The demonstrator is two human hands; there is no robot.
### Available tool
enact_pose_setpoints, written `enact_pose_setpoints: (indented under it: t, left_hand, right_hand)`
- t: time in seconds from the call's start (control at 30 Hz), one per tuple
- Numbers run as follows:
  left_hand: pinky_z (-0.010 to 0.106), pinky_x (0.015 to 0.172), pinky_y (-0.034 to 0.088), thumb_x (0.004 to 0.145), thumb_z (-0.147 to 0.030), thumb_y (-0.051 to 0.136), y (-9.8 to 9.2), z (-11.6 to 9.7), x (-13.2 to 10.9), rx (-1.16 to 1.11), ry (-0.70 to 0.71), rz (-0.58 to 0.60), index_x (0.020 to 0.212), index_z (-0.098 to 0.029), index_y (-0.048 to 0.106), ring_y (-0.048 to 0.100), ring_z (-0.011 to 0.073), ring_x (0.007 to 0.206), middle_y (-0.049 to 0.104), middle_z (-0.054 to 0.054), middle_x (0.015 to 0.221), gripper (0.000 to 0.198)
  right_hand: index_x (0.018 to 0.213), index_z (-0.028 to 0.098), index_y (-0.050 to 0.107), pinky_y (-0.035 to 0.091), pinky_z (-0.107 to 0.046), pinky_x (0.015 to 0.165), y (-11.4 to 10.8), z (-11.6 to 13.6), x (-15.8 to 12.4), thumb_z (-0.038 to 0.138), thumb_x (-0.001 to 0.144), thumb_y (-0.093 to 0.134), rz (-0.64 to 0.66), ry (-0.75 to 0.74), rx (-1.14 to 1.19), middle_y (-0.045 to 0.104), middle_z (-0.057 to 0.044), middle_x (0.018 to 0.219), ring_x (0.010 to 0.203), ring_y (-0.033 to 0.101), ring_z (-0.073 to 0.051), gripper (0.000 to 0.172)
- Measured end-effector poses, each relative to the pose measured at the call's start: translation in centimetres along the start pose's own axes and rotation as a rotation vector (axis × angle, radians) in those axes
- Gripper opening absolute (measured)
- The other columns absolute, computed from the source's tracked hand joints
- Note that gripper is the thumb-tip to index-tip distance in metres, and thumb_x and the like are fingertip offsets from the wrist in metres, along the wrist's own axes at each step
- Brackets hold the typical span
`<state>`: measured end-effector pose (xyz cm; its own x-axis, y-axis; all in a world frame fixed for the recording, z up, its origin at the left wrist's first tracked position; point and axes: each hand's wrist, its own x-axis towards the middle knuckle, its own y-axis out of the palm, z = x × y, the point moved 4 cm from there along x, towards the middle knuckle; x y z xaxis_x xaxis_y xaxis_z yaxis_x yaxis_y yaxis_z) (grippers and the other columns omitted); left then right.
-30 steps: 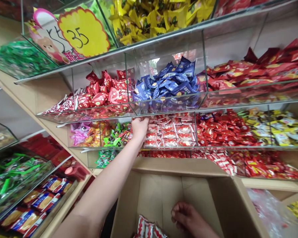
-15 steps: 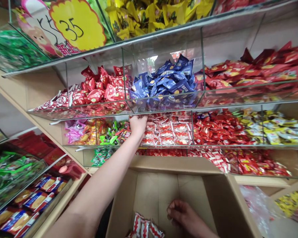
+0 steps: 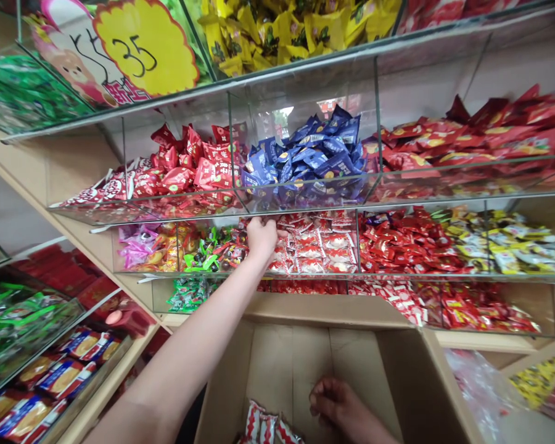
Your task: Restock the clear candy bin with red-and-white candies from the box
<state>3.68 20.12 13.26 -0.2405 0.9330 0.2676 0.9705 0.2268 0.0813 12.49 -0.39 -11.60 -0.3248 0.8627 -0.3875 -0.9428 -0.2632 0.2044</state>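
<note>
My left hand point(image 3: 263, 239) reaches into a lower shelf compartment, at the left side of neat stacks of red-and-white wrapped candies point(image 3: 317, 246). Its back faces me and most of the fingers are hidden, so whether it grips a candy cannot be told. My right hand point(image 3: 330, 401) is low inside an open cardboard box point(image 3: 271, 345), with fingers curled in and no item visible in them. Left of it, several red-and-white candy packets point(image 3: 268, 427) lie on the box bottom.
Glass dividers separate blue packets point(image 3: 309, 154), red packets point(image 3: 180, 163) and yellow packets point(image 3: 300, 31) on the shelves above. A yellow price sign point(image 3: 145, 46) hangs upper left. Packaged biscuits point(image 3: 58, 376) fill a rack at lower left. A clear plastic bag point(image 3: 476, 382) lies right of the box.
My left hand has shifted slightly right and down among the red-and-white candies. My right hand stays curled in the box, almost unmoved.
</note>
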Motion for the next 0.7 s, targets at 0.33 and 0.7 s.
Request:
enact_pose_setpoints:
  t: [0.33, 0.7]
  left_hand:
    - [0.014, 0.032, 0.034, 0.068, -0.010, 0.049, -0.3, 0.1, -1.0, 0.023, 0.021, 0.046, 0.072, -0.017, 0.048, 0.050, 0.0052, 0.034, 0.053, -0.006, 0.062, 0.009]
    - [0.015, 0.040, 0.036, 0.071, -0.013, 0.052, -2.1, 0.0, -4.3, -0.068, 0.143, 0.033, 0.089, -0.024, 0.047, 0.046, 0.0040, 0.045, 0.054, -0.004, 0.080, 0.021]
  right_hand:
    - [0.060, 0.019, 0.044, 0.027, -0.022, 0.044, 0.0, -0.4, 0.1, 0.044, 0.058, 0.060, -0.003, -0.002, -0.001, 0.050, 0.003, 0.053, 0.043, 0.037, -0.007, 0.030]
    - [0.060, 0.019, 0.046, 0.029, -0.022, 0.045, -0.3, -1.8, 0.7, 0.040, 0.063, 0.054, -0.019, -0.006, -0.128, 0.051, 0.003, 0.053, 0.043, 0.039, -0.008, 0.022]
